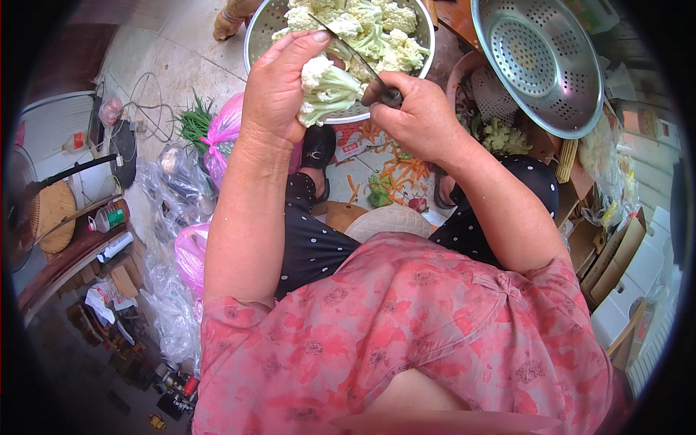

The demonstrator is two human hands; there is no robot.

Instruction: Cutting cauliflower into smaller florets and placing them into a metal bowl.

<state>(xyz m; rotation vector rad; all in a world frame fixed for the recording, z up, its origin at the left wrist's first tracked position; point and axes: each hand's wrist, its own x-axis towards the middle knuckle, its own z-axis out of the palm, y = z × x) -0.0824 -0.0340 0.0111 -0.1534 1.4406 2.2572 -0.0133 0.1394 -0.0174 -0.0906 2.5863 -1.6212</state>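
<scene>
My left hand [277, 87] grips a pale cauliflower piece [329, 89], its stem side turned to the right. In my right hand [416, 111] is a knife with a dark handle [392, 98]. Its narrow blade [353, 51] slants up and left, above the cauliflower piece and close to my left thumb. Both hands are over the near side of a perforated metal colander [261, 41] heaped with cut cauliflower florets [375, 32]. Whether the blade touches the held piece cannot be told.
A second metal colander [584, 103] is tilted at the upper right, above a pinkish basin [452, 81] with vegetable trimmings. Orange peelings [405, 171] litter the floor between my feet. Pink plastic bags [225, 130] and green stalks [194, 119] lie left; an animal's paw [223, 27] shows beyond.
</scene>
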